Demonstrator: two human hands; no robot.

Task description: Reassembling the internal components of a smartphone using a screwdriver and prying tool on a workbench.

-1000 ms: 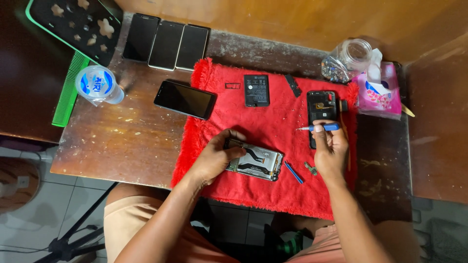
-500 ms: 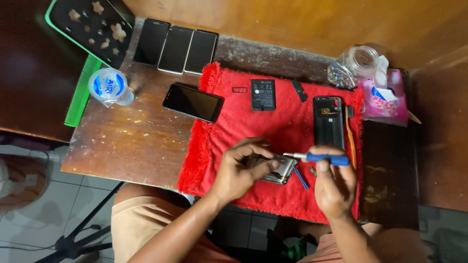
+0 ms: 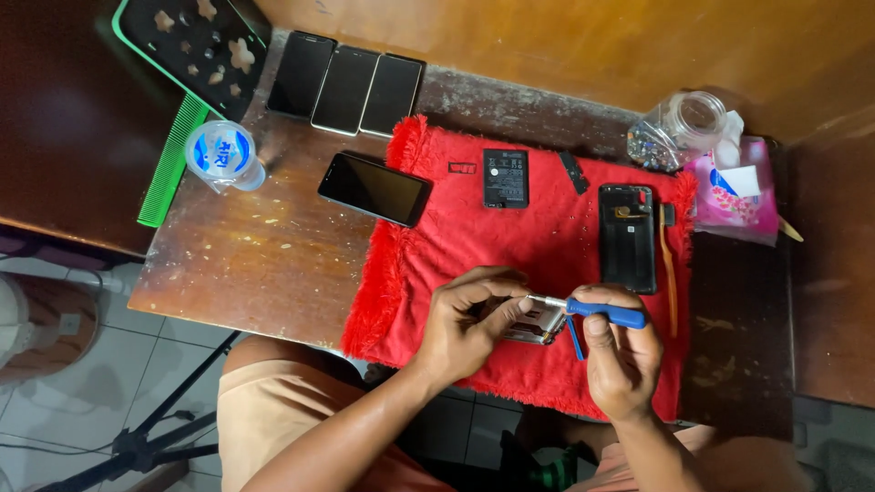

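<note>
**Blue-handled screwdriver on opened phone, red cloth**

Blue screwdriver (image 3: 597, 312) is pinched in the right hand (image 3: 620, 360), fingers (image 3: 597, 335) closed round the handle. Long axis runs near level across the frame, slightly tilted; metal tip points toward the left hand, handle end points away to the person's right.

Left hand (image 3: 465, 328): fingers (image 3: 497, 284) curled and closed on the opened phone (image 3: 538, 321), thumb and forefinger meeting just at the screwdriver tip. Phone lies flat on the red cloth (image 3: 547, 237), mostly hidden under both sets of fingers; whether the tip touches a screw cannot be told.

Beyond the right fingers: black back cover (image 3: 627, 237), long axis pointing away from the person. Beyond the left fingers: small black battery (image 3: 506, 178). Further left of the left fingers, a dark phone (image 3: 375, 189) lies at the cloth's edge on the wooden surface (image 3: 246, 264).
</note>
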